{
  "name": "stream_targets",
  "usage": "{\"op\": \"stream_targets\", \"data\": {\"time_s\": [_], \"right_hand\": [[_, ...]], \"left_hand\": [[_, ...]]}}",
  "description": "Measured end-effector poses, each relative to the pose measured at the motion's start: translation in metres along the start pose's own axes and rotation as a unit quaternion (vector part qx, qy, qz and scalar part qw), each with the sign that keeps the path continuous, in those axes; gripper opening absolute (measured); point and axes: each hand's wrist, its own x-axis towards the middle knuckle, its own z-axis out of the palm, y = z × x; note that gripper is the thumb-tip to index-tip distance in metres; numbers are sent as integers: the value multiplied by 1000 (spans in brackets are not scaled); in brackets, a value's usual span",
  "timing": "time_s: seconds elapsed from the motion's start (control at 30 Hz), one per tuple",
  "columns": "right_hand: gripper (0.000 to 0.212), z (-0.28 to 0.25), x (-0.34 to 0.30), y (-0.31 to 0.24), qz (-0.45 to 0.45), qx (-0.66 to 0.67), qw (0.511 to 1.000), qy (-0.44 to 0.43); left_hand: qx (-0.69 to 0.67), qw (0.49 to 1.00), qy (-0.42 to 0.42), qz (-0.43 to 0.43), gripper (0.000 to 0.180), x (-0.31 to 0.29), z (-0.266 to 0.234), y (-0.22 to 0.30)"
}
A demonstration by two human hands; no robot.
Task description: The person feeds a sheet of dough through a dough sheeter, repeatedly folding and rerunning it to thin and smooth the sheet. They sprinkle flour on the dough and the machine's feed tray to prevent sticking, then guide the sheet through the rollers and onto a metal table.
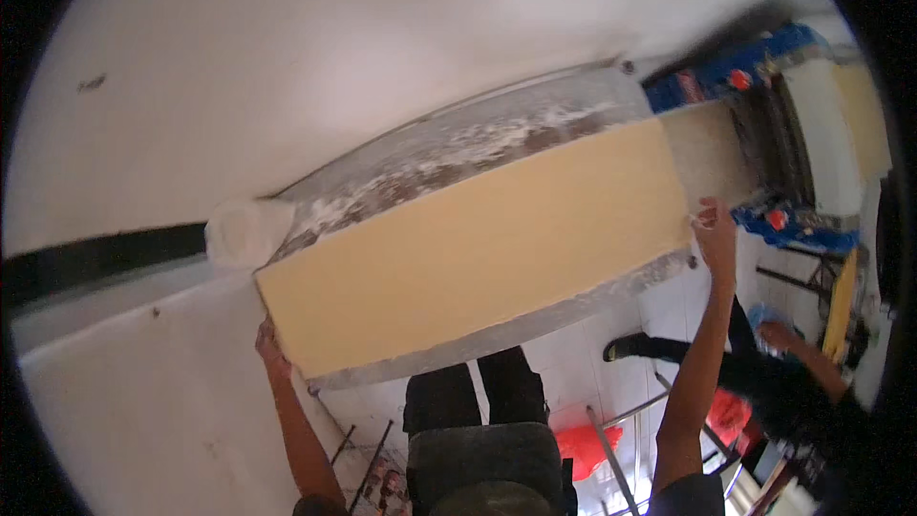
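Note:
A long, flat, pale yellow slab, looking like a sheet of dough (478,253), lies lengthwise on a flour-dusted metal table (535,325). My left hand (273,348) is closed at its left end, fingers along the short edge and partly hidden by it. At the sheet's right end, my right hand (713,234) is raised beside the near corner, its fingers bent together. What those fingers pinch, if anything, is too small to tell. A grey chute (709,148) runs from the sheet's right end to a machine with dark rollers (783,139).
Blue side panels with red knobs (776,220) flank the machine. A white round-topped container (244,232) stands by the table's far left corner. A white wall rises behind. At the lower right are another person's arm (812,358), metal stool legs (611,459) and red bags (585,449).

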Motion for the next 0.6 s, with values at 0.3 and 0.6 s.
{"op": "stream_targets", "data": {"time_s": [0.3, 0.6], "right_hand": [[30, 61, -102, -168, -212, 147, 965, -46], [28, 170, -295, -333, -239, 351, 827, -368]], "left_hand": [[-51, 995, 65, 61, 28, 5, 5, -6], [140, 985, 9, 98, 31, -30, 18, 32]]}}
